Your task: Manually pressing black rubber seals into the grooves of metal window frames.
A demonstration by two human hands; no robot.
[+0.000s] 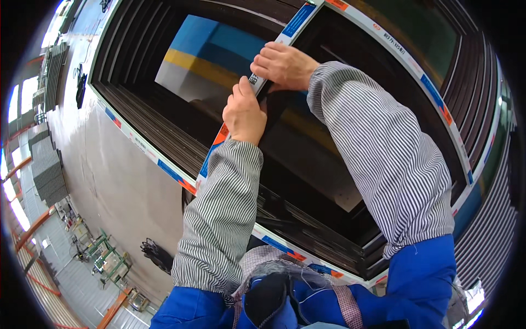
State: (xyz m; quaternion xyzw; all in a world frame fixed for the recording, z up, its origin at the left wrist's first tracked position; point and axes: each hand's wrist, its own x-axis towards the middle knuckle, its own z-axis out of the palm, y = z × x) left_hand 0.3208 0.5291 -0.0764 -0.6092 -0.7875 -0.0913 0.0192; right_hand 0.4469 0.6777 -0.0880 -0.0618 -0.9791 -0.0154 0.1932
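Observation:
A large window frame (276, 247), dark on its inner sides and covered with white, blue and orange printed film on its face, lies on top of a stack of similar frames in front of me. Its middle bar (296, 23) runs slantwise between two openings. My left hand (244, 114) is closed around this bar, thumb up along the film. Just beyond it, my right hand (285, 67) grips the same bar from the right, fingers folded over the top. The fingertips underneath are hidden. Striped sleeve covers reach down both forearms.
Layered dark frame edges (137, 118) line the openings, with a blue and yellow surface (200, 52) showing through one. Left on the floor are a black bundle (156, 255), stacked grey profiles (49, 170) and green machines (112, 260). More frames (475, 82) stand at the right.

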